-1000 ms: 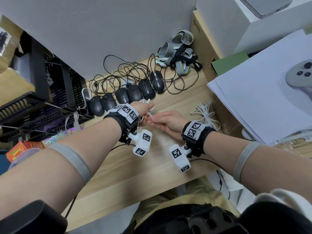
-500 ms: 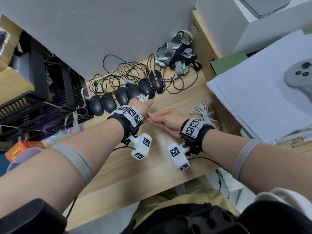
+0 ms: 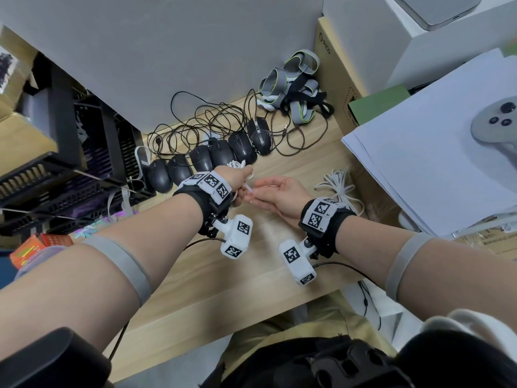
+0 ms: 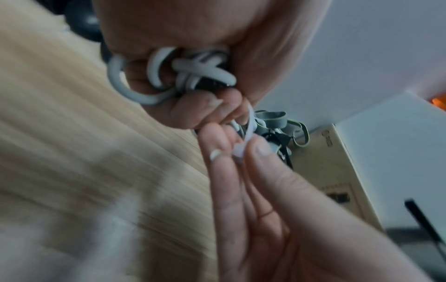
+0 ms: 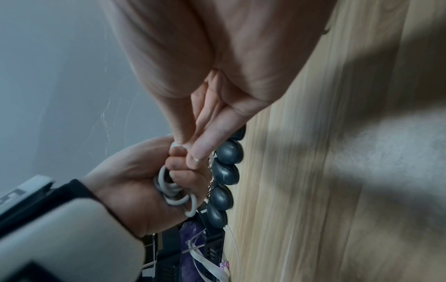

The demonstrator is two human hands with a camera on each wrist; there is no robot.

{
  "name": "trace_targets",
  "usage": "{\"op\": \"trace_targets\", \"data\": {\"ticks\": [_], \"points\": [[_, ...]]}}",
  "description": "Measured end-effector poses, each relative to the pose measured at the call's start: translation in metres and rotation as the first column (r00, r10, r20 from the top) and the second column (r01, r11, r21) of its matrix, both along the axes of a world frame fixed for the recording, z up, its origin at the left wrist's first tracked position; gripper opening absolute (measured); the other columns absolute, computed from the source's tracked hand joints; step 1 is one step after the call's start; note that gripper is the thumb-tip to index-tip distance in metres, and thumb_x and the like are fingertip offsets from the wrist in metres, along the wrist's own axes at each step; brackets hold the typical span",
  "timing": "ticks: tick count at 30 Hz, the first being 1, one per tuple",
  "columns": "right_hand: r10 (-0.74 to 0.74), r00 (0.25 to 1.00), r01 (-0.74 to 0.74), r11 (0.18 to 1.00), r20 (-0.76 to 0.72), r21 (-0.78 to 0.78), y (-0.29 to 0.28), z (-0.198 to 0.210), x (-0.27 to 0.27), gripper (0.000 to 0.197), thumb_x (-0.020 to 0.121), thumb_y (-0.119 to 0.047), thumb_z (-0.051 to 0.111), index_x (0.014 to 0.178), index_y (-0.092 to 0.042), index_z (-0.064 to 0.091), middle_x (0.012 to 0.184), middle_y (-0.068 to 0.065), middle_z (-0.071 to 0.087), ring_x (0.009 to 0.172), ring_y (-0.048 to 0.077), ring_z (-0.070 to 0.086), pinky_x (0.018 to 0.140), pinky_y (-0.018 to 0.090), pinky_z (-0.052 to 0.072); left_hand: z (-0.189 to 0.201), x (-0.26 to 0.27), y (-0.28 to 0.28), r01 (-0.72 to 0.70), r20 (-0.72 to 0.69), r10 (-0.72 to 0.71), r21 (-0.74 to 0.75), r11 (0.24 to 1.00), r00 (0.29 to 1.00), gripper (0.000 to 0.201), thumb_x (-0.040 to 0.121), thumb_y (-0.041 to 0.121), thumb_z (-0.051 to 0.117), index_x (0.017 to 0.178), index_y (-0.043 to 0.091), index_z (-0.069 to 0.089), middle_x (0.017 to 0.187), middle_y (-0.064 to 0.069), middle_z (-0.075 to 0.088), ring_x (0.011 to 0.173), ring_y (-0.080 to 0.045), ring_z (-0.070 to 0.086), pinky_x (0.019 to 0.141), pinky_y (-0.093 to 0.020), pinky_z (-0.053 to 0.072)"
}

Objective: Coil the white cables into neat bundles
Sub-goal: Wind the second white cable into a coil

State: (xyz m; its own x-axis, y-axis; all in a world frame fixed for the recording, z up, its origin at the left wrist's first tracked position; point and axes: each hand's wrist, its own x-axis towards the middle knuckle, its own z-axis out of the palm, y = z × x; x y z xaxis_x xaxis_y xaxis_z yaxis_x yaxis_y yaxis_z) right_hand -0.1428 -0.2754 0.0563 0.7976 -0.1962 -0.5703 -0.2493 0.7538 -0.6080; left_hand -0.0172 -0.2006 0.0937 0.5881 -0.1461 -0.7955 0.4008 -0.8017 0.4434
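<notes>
My left hand point(image 3: 241, 180) grips a coiled white cable point(image 4: 193, 70) in its fist just above the wooden table point(image 3: 212, 275); its loops stick out at both ends point(image 3: 235, 164). A thin white tie point(image 4: 249, 122) runs from the fist to my right hand point(image 3: 256, 193), whose thumb and forefinger pinch the tie's end point(image 4: 239, 150). The right wrist view shows the same pinch point(image 5: 179, 146) against the left hand point(image 5: 135, 171) and the coil point(image 5: 176, 196). A second white cable point(image 3: 338, 186) lies loosely bunched on the table behind my right wrist.
A row of black mice point(image 3: 212, 158) with tangled black cords point(image 3: 201, 121) lies just beyond my hands. Grey straps point(image 3: 293, 88) are heaped at the back. Cardboard box point(image 3: 335, 88) and paper stack point(image 3: 419, 169) stand right, black trays point(image 3: 56, 186) left.
Both hands stay joined at the same spot over the table. The left wrist has rolled slightly, and the right fingers keep their pinch on the tie.
</notes>
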Motion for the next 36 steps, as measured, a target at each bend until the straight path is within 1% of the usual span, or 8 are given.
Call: {"op": "trace_targets", "data": {"ticks": [7,9,15,20,22,28,32,36], "points": [[0.037,0.997,-0.035,0.999,0.072,-0.026,0.001,0.006,0.0,0.022,0.079,0.017,0.065,0.096,0.002,0.063,0.101,0.021,0.072,0.092,0.023,0.072,0.087,0.028,0.057,-0.009,0.012,0.002,-0.12,-0.088,0.12,0.001,0.993,0.989,0.048,0.097,0.044,0.064,0.07,0.005,0.054,0.047,-0.004,0.049,0.034,-0.011,0.04,0.04,-0.019,0.039],[0.059,0.995,-0.054,0.996,0.074,-0.072,0.002,0.004,0.001,0.022,0.08,0.015,0.065,0.097,0.0,0.065,0.097,0.016,0.074,0.09,0.02,0.073,0.081,0.024,0.059,-0.012,0.015,0.004,-0.141,-0.145,0.138,-0.012,0.99,0.98,0.047,0.098,0.044,0.062,0.074,0.004,0.054,0.054,-0.006,0.053,0.03,-0.008,0.04,0.035,-0.016,0.038],[-0.002,1.0,0.004,0.972,0.007,-0.233,0.005,-0.006,-0.001,0.022,0.081,0.01,0.069,0.09,-0.01,0.07,0.085,0.009,0.075,0.073,0.01,0.071,0.062,0.017,0.053,-0.018,0.019,0.006,-0.149,-0.395,0.131,-0.016,0.989,0.91,0.053,0.101,0.052,0.052,0.075,0.006,0.051,0.042,-0.002,0.051,0.027,-0.005,0.038,0.029,-0.017,0.034],[-0.031,0.999,0.035,0.99,0.031,-0.136,0.002,-0.011,-0.004,0.022,0.076,0.01,0.072,0.094,-0.002,0.069,0.09,0.019,0.073,0.085,0.026,0.069,0.093,0.039,0.054,-0.017,0.018,0.001,-0.073,-0.495,0.043,-0.042,0.996,0.868,0.051,0.103,0.051,0.046,0.076,0.009,0.048,0.043,0.001,0.048,0.027,-0.004,0.038,0.028,-0.016,0.033],[-0.028,0.998,0.033,0.995,0.059,-0.094,0.0,-0.012,-0.005,0.022,0.077,0.013,0.07,0.094,-0.001,0.069,0.09,0.019,0.073,0.086,0.026,0.07,0.095,0.039,0.052,-0.013,0.017,0.0,-0.059,-0.541,0.014,-0.066,0.996,0.841,0.05,0.105,0.051,0.042,0.076,0.01,0.048,0.041,0.001,0.045,0.027,-0.003,0.037,0.028,-0.015,0.032],[0.029,0.997,-0.024,0.996,0.068,-0.081,0.0,-0.011,-0.01,0.015,0.088,0.009,0.06,0.088,-0.005,0.067,0.077,0.011,0.074,0.07,0.018,0.072,0.069,0.025,0.057,-0.01,0.018,0.002,-0.06,-0.651,-0.024,-0.107,0.992,0.759,0.053,0.105,0.053,0.038,0.075,0.009,0.046,0.037,0.005,0.04,0.026,-0.004,0.037,0.027,-0.016,0.031],[0.052,0.994,-0.047,0.997,0.1,-0.054,0.003,-0.011,-0.009,0.013,0.089,0.008,0.06,0.091,-0.002,0.067,0.077,0.014,0.07,0.068,0.016,0.07,0.065,0.023,0.057,-0.007,0.014,0.003,-0.053,-0.674,-0.043,-0.122,0.991,0.738,0.067,0.105,0.053,0.036,0.061,0.006,0.055,0.037,0.003,0.039,0.025,-0.004,0.037,0.029,-0.011,0.025],[0.13,0.985,-0.12,0.989,0.118,-0.089,0.004,-0.011,-0.005,0.013,0.087,0.009,0.061,0.099,0.007,0.066,0.079,0.017,0.063,0.066,0.014,0.065,0.064,0.019,0.054,-0.017,0.016,0.006,0.06,-0.668,-0.134,-0.132,0.989,0.732,0.06,0.101,0.059,0.038,0.075,0.006,0.05,0.04,0.0,0.042,0.027,-0.004,0.039,0.029,-0.011,0.029]]}}
